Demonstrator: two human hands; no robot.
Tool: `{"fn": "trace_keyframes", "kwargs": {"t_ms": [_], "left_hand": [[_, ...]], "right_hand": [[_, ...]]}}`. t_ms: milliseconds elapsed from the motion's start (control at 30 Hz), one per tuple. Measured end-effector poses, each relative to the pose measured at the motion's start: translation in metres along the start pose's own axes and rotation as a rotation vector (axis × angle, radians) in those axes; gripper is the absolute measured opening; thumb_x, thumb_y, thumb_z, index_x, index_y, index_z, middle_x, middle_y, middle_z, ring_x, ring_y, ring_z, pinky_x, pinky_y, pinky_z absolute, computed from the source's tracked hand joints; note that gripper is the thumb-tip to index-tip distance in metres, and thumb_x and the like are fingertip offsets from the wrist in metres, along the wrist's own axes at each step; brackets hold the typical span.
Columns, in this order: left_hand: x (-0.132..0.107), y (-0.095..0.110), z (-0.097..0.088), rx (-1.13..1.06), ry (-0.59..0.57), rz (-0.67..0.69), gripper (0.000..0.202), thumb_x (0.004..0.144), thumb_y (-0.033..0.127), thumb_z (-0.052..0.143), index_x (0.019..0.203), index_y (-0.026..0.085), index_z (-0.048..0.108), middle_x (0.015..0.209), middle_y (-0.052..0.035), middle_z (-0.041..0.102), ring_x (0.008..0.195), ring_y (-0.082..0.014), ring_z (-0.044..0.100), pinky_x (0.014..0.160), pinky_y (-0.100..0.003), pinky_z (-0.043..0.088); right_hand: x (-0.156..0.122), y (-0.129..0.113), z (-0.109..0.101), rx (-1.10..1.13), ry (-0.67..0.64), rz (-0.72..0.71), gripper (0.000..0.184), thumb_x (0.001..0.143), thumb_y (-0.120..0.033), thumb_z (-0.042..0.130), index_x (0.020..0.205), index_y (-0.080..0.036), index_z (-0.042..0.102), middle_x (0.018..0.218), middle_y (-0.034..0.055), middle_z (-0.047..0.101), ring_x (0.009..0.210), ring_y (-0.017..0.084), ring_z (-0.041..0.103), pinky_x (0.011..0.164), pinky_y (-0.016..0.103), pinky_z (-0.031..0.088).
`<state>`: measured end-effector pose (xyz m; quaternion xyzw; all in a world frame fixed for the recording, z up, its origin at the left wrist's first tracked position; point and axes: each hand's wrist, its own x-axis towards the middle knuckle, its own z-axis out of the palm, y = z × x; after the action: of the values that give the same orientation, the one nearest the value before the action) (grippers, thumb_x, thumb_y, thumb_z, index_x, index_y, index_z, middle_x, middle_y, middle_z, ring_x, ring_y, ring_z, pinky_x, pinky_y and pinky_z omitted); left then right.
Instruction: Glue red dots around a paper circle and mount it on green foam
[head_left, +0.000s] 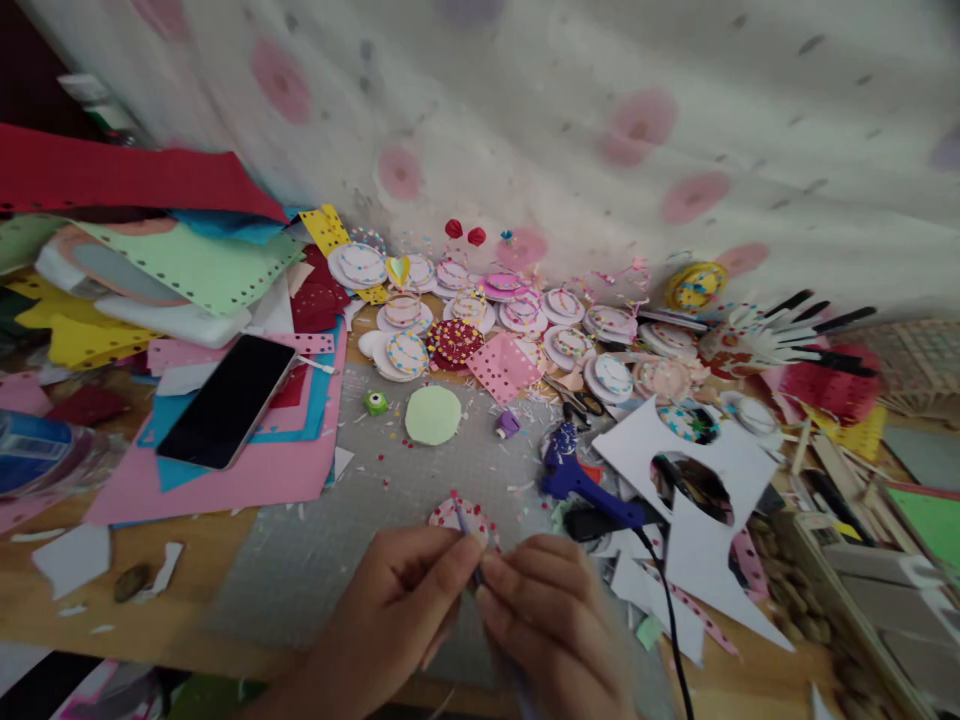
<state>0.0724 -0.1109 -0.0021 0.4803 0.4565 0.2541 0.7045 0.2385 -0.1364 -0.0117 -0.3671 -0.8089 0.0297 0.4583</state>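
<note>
My left hand (401,600) and my right hand (551,610) meet at the near edge of a grey cutting mat (330,540). Both are closed in a pinch around a thin purple stick-like tool (466,535). Its tip rests on a small white paper disc with coloured dots (459,516). The fingers hide the lower part of the tool. A plain pale green paper circle (433,414) lies farther up the mat.
A black phone (227,401) lies on pink and blue paper at left. A blue glue gun (581,480) with a black cord lies right of my hands. Several decorated discs (510,310) crowd the back, below a spotted curtain. White cut-out card (705,470) lies at right.
</note>
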Motion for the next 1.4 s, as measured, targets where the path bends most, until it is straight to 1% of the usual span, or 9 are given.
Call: {"fn": "trace_keyframes", "kwargs": {"t_ms": [167,300,433,600,733,933,1067,1167,1400], "left_hand": [[-0.002,-0.001,0.004,-0.053,0.069,-0.035,0.057,0.076,0.065,0.055,0.049,0.019,0.037,0.043,0.0075,0.026,0.038,-0.0051,0.023,0.035,-0.019,0.013],[-0.006,-0.006,-0.009,-0.028,0.12,-0.038,0.052,0.078,0.064,0.054,0.055,0.017,0.049,0.04,0.0092,0.023,0.036,-0.0052,0.021,0.037,-0.019,0.012],[-0.009,-0.028,-0.036,0.024,0.175,-0.059,0.052,0.082,0.064,0.049,0.06,0.017,0.054,0.041,0.0087,0.024,0.036,-0.0057,0.022,0.038,-0.019,0.013],[-0.008,-0.048,-0.06,0.1,0.215,-0.073,0.053,0.081,0.066,0.049,0.059,0.017,0.05,0.044,0.0078,0.026,0.037,-0.0063,0.026,0.039,-0.018,0.014],[-0.008,-0.047,-0.062,0.142,0.192,-0.058,0.053,0.082,0.065,0.048,0.059,0.017,0.05,0.045,0.0078,0.026,0.038,-0.0066,0.026,0.04,-0.018,0.016],[0.008,-0.034,-0.065,0.175,0.146,0.044,0.051,0.085,0.06,0.046,0.059,0.016,0.05,0.044,0.0082,0.028,0.036,-0.0058,0.026,0.038,-0.018,0.016],[0.042,-0.023,-0.065,0.184,0.05,0.152,0.049,0.086,0.056,0.047,0.059,0.016,0.05,0.047,0.0073,0.033,0.038,-0.0052,0.027,0.038,-0.018,0.017],[0.068,-0.021,-0.062,0.203,-0.021,0.216,0.048,0.087,0.054,0.045,0.059,0.016,0.05,0.047,0.0074,0.032,0.039,-0.006,0.027,0.039,-0.019,0.018],[0.082,-0.03,-0.06,0.356,-0.063,0.277,0.047,0.09,0.042,0.043,0.051,0.015,0.046,0.049,0.0046,0.038,0.048,-0.0078,0.034,0.05,-0.019,0.028]], "right_hand": [[0.001,-0.012,0.005,0.031,-0.049,-0.011,0.018,0.093,-0.009,0.049,0.099,-0.014,0.065,0.085,0.0039,0.069,0.093,0.015,0.06,0.09,0.029,0.051],[-0.014,0.005,-0.01,0.126,-0.185,0.098,0.033,0.085,-0.004,0.043,0.111,-0.017,0.057,0.104,0.0083,0.06,0.102,0.019,0.056,0.089,0.036,0.049],[-0.037,0.046,-0.036,-0.261,-0.074,0.378,0.03,0.083,-0.011,0.049,0.112,-0.017,0.054,0.108,0.0114,0.055,0.102,0.024,0.054,0.087,0.039,0.046],[-0.053,0.088,-0.035,-0.754,-0.469,0.659,0.036,0.083,-0.027,0.054,0.116,-0.014,0.055,0.103,0.0139,0.06,0.093,0.031,0.053,0.079,0.043,0.042],[-0.047,0.095,-0.019,-0.817,-0.546,0.719,0.038,0.082,-0.02,0.052,0.119,-0.013,0.055,0.1,0.0135,0.063,0.093,0.029,0.056,0.078,0.039,0.039],[-0.037,0.097,-0.032,-0.813,-0.337,0.708,0.027,0.077,-0.024,0.058,0.103,-0.016,0.062,0.086,0.01,0.067,0.082,0.027,0.059,0.074,0.037,0.036],[-0.032,0.105,-0.039,-0.392,0.118,0.866,0.02,0.072,-0.035,0.065,0.083,-0.018,0.064,0.062,0.0013,0.061,0.055,0.017,0.052,0.057,0.029,0.038],[-0.028,0.109,-0.028,-0.029,0.32,0.989,0.025,0.07,-0.041,0.068,0.074,-0.017,0.064,0.057,0.0001,0.058,0.05,0.015,0.049,0.05,0.028,0.039],[-0.04,0.103,0.001,0.366,0.187,1.027,0.022,0.069,-0.038,0.071,0.074,-0.018,0.064,0.068,0.0022,0.064,0.061,0.017,0.057,0.058,0.03,0.048]]}}
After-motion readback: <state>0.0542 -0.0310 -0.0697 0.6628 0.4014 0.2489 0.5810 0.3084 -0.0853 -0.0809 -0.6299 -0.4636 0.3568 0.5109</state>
